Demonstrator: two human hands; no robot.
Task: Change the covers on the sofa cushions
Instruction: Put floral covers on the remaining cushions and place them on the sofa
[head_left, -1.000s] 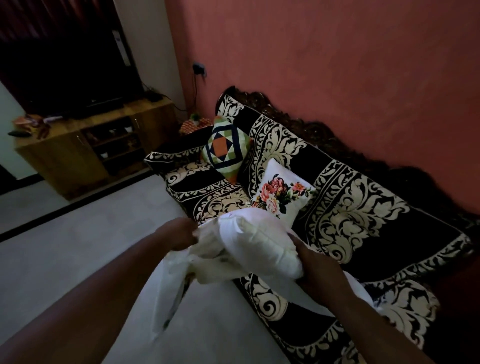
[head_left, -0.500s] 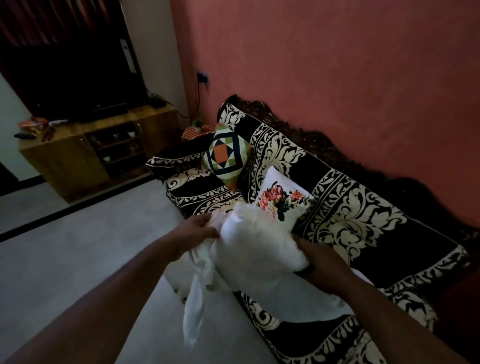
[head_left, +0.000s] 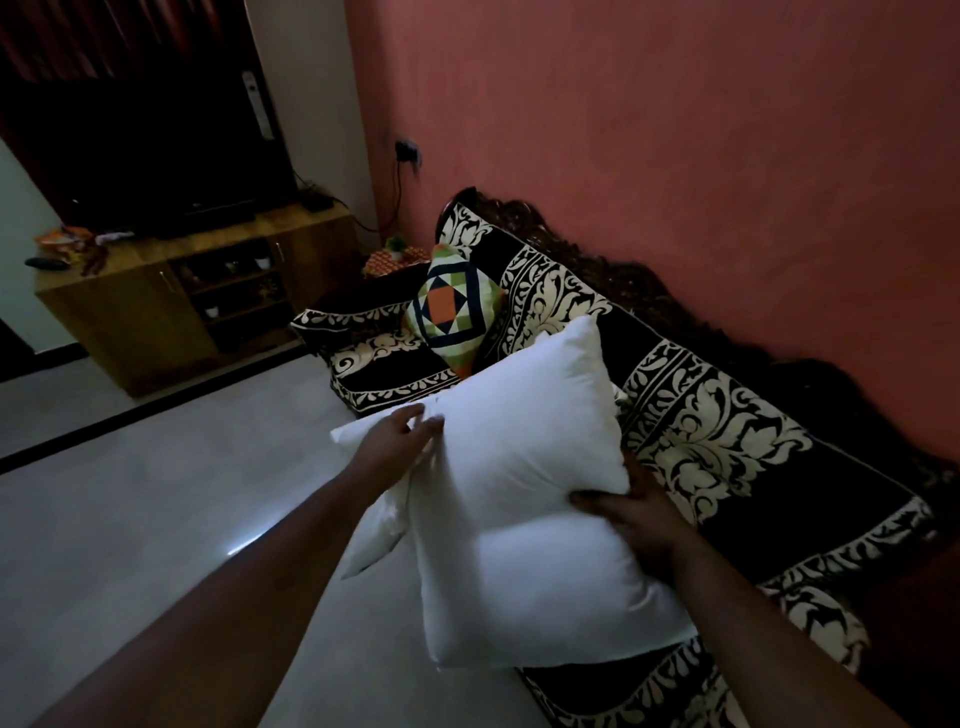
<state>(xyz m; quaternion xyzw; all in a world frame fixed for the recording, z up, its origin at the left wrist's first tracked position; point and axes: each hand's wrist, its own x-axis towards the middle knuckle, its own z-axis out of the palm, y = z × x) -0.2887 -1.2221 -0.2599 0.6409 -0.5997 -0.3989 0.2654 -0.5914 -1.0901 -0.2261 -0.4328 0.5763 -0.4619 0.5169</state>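
A single wide-angle view, worn on the person's head, looks forward and steeply down along both outstretched forearms. The plump white bare cushion (head_left: 524, 499) fills the near centre, close to the lens, with the left hand (head_left: 397, 441) and right hand (head_left: 631, 519) at its sides. The black sofa with cream floral pattern (head_left: 701, 431) runs diagonally from lower right toward the middle, against the terracotta-pink wall (head_left: 649, 156). Farther off at upper left stands the low wooden cabinet (head_left: 130, 301). Straight lines bow near the frame's edges. No second view shares the scene
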